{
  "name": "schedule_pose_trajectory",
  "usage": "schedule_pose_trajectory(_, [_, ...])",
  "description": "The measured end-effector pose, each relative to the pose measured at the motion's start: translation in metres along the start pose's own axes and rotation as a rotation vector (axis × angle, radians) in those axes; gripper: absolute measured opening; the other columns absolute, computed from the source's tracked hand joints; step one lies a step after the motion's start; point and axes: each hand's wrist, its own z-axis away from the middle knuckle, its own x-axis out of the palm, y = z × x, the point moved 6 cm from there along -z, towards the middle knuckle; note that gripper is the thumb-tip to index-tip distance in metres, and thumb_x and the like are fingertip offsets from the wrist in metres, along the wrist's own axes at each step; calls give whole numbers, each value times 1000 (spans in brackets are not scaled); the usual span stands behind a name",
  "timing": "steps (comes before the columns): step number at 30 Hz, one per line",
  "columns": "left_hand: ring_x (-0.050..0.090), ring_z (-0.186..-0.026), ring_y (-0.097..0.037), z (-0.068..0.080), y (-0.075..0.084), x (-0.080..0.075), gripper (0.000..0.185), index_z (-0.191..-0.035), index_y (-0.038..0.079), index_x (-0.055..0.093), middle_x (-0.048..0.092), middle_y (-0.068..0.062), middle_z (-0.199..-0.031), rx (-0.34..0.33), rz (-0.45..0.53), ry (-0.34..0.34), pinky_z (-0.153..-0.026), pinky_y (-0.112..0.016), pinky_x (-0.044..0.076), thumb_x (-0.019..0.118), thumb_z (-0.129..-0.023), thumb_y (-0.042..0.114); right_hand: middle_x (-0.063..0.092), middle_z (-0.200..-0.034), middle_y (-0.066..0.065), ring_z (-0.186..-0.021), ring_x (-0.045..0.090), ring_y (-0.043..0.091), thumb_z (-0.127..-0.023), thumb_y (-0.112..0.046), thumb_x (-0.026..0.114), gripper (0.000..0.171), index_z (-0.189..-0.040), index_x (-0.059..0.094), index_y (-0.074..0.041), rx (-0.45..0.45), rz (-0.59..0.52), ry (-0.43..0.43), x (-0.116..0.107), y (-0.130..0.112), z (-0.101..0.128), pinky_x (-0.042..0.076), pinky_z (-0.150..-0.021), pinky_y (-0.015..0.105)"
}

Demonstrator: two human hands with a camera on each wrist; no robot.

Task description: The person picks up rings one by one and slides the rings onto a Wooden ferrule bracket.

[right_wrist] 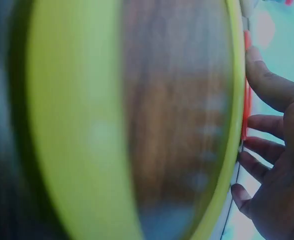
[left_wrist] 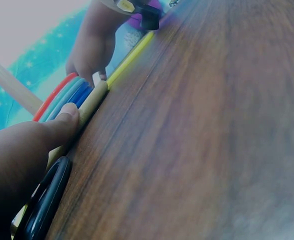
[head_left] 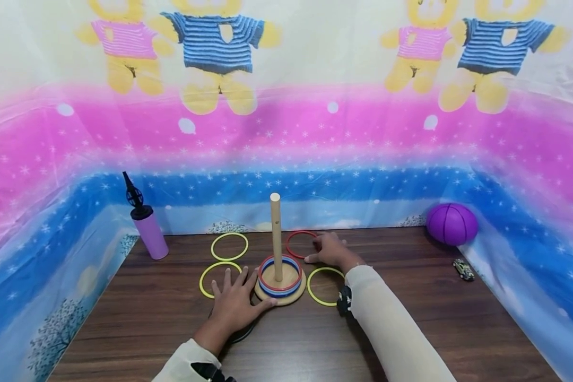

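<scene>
While the left hand (head_left: 236, 305) is spreading wide, the right hand (head_left: 333, 249) is touching the loose red ring (head_left: 288, 246)

Gripping nothing, the left hand is resting its thumb against the wooden base (head_left: 281, 302); light, steady pressure there would probably stop the peg (head_left: 276, 233) rocking. Behind and right of the base, the loose red ring is lying flat, met by the right hand's parted, unclenched fingers; pinching its rim should suit it, clear of the yellow ring (head_left: 309, 286) nearby. Around the peg, the stacked rings (head_left: 280, 289) are showing red above blues; the loose red ring is looking thin and round.
</scene>
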Motion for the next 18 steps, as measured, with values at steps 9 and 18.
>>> schedule_pose_trajectory(9, [22, -164, -60, -1, 1, 0, 103, -172, 27, 40, 37, -18, -177, -5, -10, 4, -120, -91, 16, 62, -91, 87, 37, -179, 7, -166, 24, 42, -96, -45, 86, 79, -163, 55, -16, 5, -5, -8, 6, 5, -7, 6, -132, 78])
schedule_pose_trajectory(18, [22, -164, -60, 0, 1, 0, 102, -172, 27, 39, 37, -18, -177, -11, -5, -13, -121, -91, 16, 61, -92, 87, 58, -161, 16, -160, 37, 41, -96, -43, 86, 71, -153, 65, -7, -2, -31, 44, 5, 7, -7, 13, -133, 74])
